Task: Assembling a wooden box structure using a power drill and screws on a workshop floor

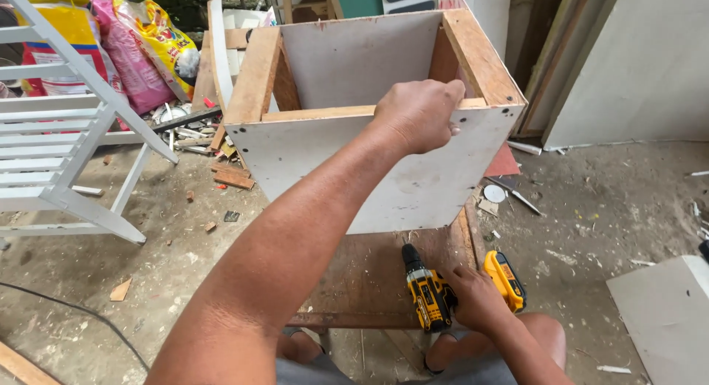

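Right hand gripped yellow-black cordless drill below open white-panelled wooden box; left hand clamped box's near rim. Best kept steady, drill square.

Hands grip box rim and drill.

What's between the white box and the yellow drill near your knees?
Only a bare strip of the brown wooden bench top separates the white box from the drill, seen from the head camera.
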